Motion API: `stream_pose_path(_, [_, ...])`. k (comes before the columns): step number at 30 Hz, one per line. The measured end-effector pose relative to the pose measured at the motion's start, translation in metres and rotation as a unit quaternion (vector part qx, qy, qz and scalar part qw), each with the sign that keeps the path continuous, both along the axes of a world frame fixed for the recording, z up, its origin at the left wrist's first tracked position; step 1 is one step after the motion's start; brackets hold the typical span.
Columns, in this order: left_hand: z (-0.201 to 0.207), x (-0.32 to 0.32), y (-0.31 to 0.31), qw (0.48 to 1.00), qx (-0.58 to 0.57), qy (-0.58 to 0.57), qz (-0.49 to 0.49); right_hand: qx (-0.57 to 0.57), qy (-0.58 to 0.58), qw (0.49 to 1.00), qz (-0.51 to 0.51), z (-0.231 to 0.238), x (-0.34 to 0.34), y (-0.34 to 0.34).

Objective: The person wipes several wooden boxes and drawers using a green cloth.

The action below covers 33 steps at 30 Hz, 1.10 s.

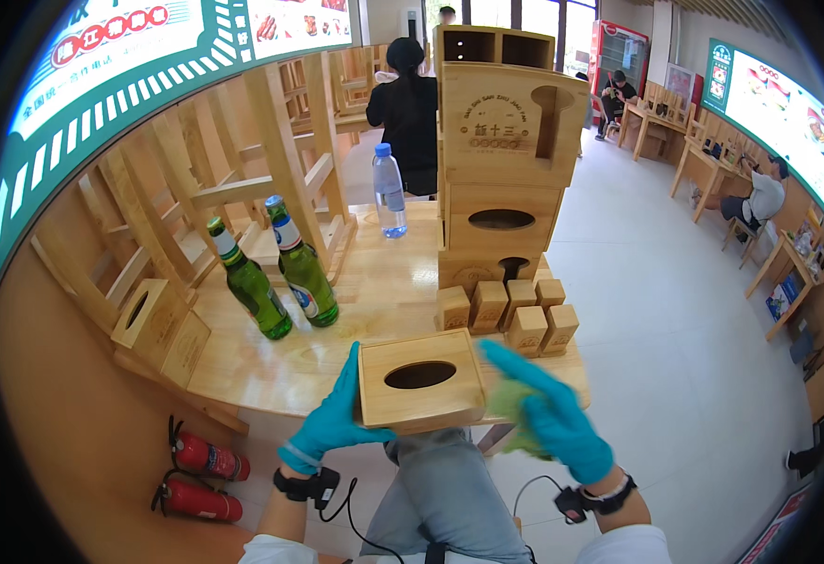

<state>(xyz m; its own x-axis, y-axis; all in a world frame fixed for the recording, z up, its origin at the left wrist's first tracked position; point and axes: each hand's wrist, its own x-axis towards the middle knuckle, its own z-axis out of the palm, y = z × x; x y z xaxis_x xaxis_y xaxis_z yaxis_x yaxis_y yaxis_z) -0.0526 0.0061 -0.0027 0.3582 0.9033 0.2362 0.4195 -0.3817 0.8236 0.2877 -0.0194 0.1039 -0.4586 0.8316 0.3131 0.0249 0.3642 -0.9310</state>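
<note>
A pale wooden tissue box (pixel 388 406) with an oval slot in its top is held at the near edge of the wooden table (pixel 384 305). My left hand (pixel 335 418), in a teal glove, grips its left side, thumb up along the edge and fingers reaching underneath. To the right of the box is my right hand (pixel 562 428), gloved in teal too and somewhat blurred. It holds a yellow-green cloth (pixel 513 406) close to the box's right side, the index finger stretched forward. Whether the cloth touches the box I cannot tell.
Small wooden holders (pixel 526 329) stand right of centre, before a tall stack of wooden boxes (pixel 501 202). Two green glass bottles (pixel 285 273) and a water bottle (pixel 390 193) stand left. Upturned stools (pixel 313 141) rise behind. Fire extinguishers (pixel 210 461) are low left. People sit farther off.
</note>
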Motion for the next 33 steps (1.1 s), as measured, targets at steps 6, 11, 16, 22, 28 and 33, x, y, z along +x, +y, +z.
stream_pose_path(6, [0.111,0.001,0.029,0.989,0.130,0.063,-0.034,-0.025,0.184,0.911,-0.368,-0.070,0.086,-0.018])
stream_pose_path(11, [0.150,0.084,0.092,0.947,0.144,0.286,-0.010,0.028,0.072,0.934,-0.348,-0.126,0.056,0.012])
stream_pose_path(16, [0.115,0.123,0.160,0.867,0.149,0.474,-0.034,0.182,-0.103,0.878,-0.431,-0.162,0.044,0.034])
stream_pose_path(22, [0.099,0.134,0.189,0.875,0.132,0.460,-0.072,0.263,-0.178,0.849,-0.423,-0.149,0.044,0.030])
stream_pose_path(28, [0.102,0.135,0.184,0.876,0.121,0.463,-0.055,0.287,-0.173,0.837,-0.432,-0.163,0.047,0.031])
stream_pose_path(33, [0.099,0.113,0.190,0.878,0.135,0.454,-0.067,0.301,-0.199,0.832,-0.422,-0.169,0.048,0.033])
